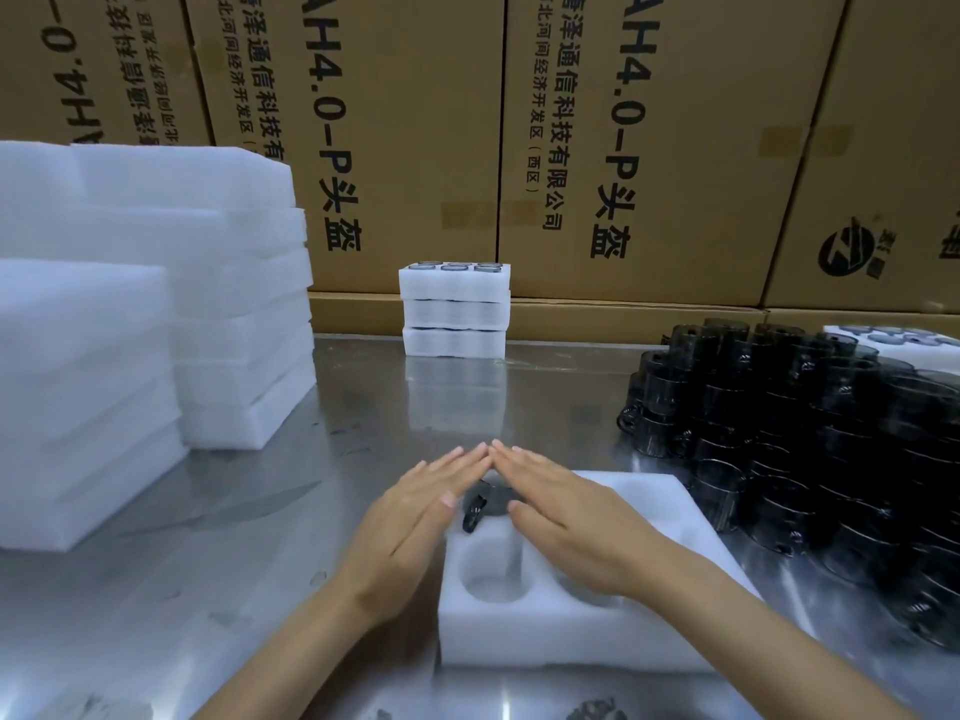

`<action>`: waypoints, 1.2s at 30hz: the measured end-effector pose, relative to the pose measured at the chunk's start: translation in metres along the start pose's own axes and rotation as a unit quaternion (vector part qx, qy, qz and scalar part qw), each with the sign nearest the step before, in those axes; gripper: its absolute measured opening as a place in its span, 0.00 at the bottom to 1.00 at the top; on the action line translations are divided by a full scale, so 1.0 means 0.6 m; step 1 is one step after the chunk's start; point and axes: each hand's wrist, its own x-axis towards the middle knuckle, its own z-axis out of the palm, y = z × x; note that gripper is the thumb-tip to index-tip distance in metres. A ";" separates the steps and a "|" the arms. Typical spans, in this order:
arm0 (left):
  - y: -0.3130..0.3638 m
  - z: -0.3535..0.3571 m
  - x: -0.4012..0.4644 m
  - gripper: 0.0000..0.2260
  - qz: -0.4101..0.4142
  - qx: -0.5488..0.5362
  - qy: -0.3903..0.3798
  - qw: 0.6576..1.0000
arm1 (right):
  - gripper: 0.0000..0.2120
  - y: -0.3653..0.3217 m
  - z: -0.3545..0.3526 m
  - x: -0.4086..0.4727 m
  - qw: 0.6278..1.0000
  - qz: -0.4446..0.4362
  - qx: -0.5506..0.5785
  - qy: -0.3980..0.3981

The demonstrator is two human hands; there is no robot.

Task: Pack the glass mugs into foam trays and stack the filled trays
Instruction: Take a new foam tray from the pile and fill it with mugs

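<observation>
A white foam tray (644, 517) with round pockets lies on the steel table in front of me. A dark glass mug (485, 504) sits in a far-left pocket, its handle pointing toward me. My left hand (415, 517) and my right hand (566, 517) lie flat, fingers straight and fingertips meeting, over that mug. Neither hand grips anything. A near pocket (493, 574) is empty. A big pile of dark glass mugs (831, 449) fills the right side. Three filled trays (454, 309) stand stacked at the back centre.
Tall stacks of empty foam trays (156, 314) stand at the left. Cardboard boxes (415, 122) wall off the back. Another filled tray (878, 340) lies behind the mug pile. The steel table (260, 511) spreads between them.
</observation>
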 end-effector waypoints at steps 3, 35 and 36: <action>-0.007 -0.003 -0.009 0.21 -0.004 0.044 -0.023 0.999 | 0.25 -0.002 0.006 0.003 0.999 0.000 -0.035 -0.035; -0.041 0.028 0.020 0.16 -0.191 -0.202 0.023 0.960 | 0.03 0.169 -0.065 -0.105 0.910 0.361 -0.098 0.176; -0.041 0.028 0.020 0.16 -0.191 -0.200 0.023 0.961 | 0.04 0.167 -0.068 -0.105 0.911 0.352 -0.094 0.194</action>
